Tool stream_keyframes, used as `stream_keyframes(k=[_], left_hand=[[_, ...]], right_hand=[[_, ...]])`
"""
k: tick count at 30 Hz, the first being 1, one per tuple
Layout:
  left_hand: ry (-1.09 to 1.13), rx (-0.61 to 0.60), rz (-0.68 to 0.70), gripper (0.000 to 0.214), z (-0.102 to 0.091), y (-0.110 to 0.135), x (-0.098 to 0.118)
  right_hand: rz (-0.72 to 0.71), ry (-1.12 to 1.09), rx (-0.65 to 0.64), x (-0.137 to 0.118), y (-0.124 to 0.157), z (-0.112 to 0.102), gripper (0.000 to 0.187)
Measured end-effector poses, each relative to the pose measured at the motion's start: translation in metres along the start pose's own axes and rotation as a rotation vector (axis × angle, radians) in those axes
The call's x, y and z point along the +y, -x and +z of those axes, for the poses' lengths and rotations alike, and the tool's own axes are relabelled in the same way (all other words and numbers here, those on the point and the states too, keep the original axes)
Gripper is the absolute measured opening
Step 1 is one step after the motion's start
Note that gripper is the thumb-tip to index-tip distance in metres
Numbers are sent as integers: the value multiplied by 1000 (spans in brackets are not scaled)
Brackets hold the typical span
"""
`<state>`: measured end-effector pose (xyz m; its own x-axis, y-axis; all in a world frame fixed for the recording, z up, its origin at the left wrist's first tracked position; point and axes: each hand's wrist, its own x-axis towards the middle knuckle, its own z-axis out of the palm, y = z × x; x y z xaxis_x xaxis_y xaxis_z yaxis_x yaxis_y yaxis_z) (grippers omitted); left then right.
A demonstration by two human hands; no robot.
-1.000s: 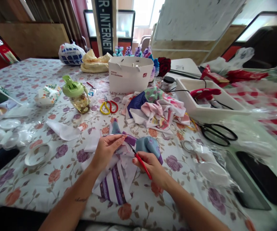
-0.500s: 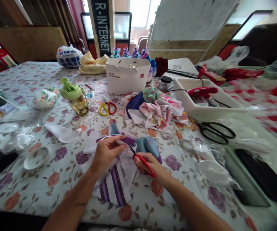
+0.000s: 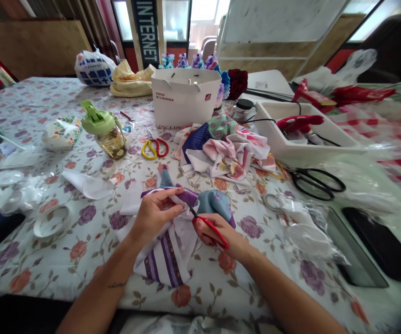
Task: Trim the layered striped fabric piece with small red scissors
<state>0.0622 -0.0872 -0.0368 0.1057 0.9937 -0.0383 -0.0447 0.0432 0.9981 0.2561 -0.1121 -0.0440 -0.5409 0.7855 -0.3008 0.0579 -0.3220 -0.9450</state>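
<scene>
Left hand [image 3: 155, 215]: thumb and fingers closed in a narrow pinch on a purple fold [image 3: 186, 195], the fold's far end running out past the fingertips. Right hand [image 3: 217, 234]: fingers curled tightly around the red handle of small scissors [image 3: 210, 228], thumb mostly hidden. Dark blades angled up-left toward the purple fold, tips just beside the left hand's fingers. Blade opening too thin and too hidden to read; contact with the cloth impossible to confirm.

Striped cloth [image 3: 164, 255], white with purple bands, lying under both wrists, partly on the floral tablecloth [image 3: 82, 273]. Blue cloth piece [image 3: 216, 202] just right of the fold, its lower part cut off by the right hand. Join between the pieces hidden by fingers.

Beyond the hands: fabric pile [image 3: 224, 150] in front of a white paper bag [image 3: 184, 99]; yellow-and-red scissors [image 3: 155, 148] left of the pile; black scissors [image 3: 315, 183] right of it, beside a white tray [image 3: 308, 150] holding a red glue gun [image 3: 300, 123]. Green-lidded bottle [image 3: 105, 132] further left. Far right edge blurred, items there hard to make out.
</scene>
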Motion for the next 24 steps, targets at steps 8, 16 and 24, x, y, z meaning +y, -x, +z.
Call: stream_keyframes(k=[8, 16, 24], left_hand=[[-80, -11, 76, 35, -2, -1, -4], [-137, 6, 87, 28, -3, 0, -2], [-114, -7, 94, 33, -2, -1, -5]], right_hand=[[23, 38, 45, -1, -1, 2, 55], [18, 25, 55, 3, -2, 3, 53], [23, 3, 27, 2, -2, 2, 52]])
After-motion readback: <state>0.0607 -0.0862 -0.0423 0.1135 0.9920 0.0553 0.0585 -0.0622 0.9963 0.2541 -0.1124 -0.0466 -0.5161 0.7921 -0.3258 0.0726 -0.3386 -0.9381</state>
